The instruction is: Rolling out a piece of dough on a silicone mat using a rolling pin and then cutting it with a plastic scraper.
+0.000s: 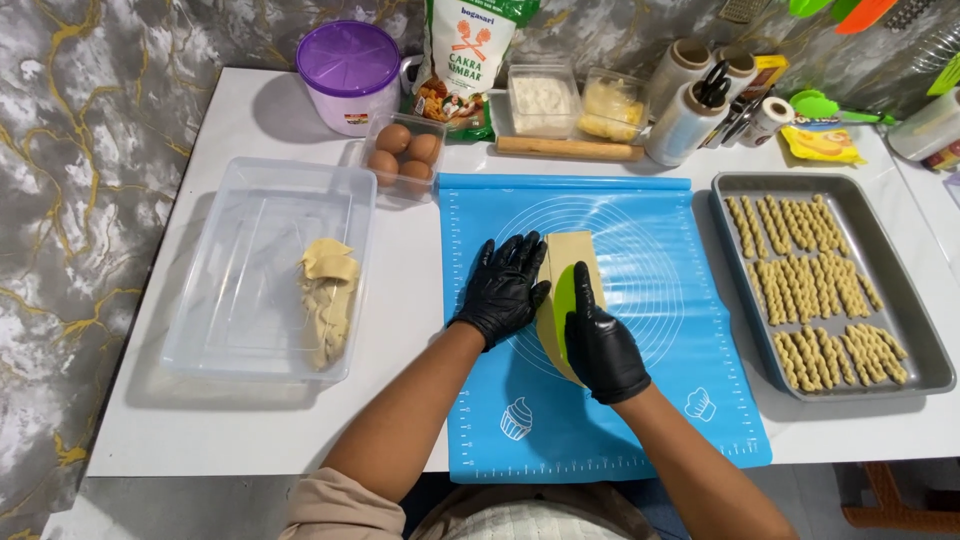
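Note:
A flat slab of pale dough [573,253] lies on the blue silicone baking mat [660,300] in the middle of the white table. My left hand [502,288], in a black glove, rests with spread fingers on the mat against the slab's left edge. A green dough scraper [565,300] stands on the slab, and my gloved right hand [603,345] grips it from behind. The scraper's blade edge is pressed into the dough along its length.
A clear plastic tub [250,280] at the left holds a lump of dough [328,295]. A grey baking tray [900,300] at the right carries several twisted dough sticks. Eggs [405,155], a purple-lidded jar [350,75], a flour bag, a rolling pin [570,149] and small containers line the back.

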